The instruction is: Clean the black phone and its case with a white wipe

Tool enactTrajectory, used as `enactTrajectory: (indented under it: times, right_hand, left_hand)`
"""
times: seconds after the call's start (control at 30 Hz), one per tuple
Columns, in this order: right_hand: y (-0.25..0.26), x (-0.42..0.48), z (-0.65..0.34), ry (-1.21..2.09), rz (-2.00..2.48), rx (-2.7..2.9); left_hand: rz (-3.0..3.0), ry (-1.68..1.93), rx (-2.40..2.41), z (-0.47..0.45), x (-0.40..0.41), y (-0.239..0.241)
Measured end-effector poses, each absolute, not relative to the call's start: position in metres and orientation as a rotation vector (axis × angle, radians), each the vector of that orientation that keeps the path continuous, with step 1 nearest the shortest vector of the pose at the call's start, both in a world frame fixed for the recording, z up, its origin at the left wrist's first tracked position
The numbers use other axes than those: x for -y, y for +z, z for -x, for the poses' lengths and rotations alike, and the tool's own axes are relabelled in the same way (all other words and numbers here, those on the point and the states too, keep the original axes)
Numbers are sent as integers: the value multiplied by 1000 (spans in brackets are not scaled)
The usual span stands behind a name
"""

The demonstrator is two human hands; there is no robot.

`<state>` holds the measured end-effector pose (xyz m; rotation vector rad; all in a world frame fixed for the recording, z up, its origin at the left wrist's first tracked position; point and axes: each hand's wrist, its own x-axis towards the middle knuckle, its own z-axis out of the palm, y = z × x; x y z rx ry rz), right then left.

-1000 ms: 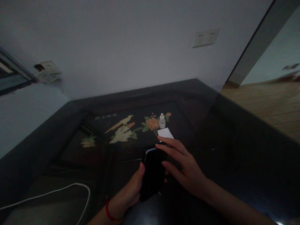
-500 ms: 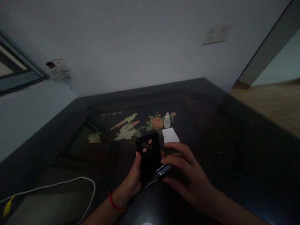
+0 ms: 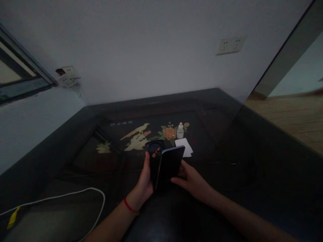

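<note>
Right of the loose white cable (image 3: 75, 192), we grip the black phone case (image 3: 154, 151) upright in our left hand (image 3: 143, 181), fingers showing through its camera cutout, probably to steady it. The phone (image 3: 170, 164) leans edge-on against the case above the dark table (image 3: 252, 151). Our right hand (image 3: 193, 179) is clamped on its far side, seemingly to angle it, while a small bottle (image 3: 180, 131) and white card (image 3: 184, 147) sit apart behind.

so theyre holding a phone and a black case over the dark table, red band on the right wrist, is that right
Not quite: the red band is on the left wrist, not the right, as the head view shows. The rest holds: the left hand grips the black case and the right hand the phone, over the dark table.
</note>
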<state>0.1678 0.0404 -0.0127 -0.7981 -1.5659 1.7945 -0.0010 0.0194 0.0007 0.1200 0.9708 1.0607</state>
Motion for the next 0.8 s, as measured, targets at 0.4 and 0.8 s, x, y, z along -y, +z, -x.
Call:
enactTrajectory:
  times: [0.4,0.8]
  right_hand:
    - [17,-59,-180,1600,804,1603]
    - [-11,-93,-178,1493,1082,1712]
  left_hand:
    - [-589,954,-1310,22,-26,5]
    - [-1463,454,-2158,67,-50,6]
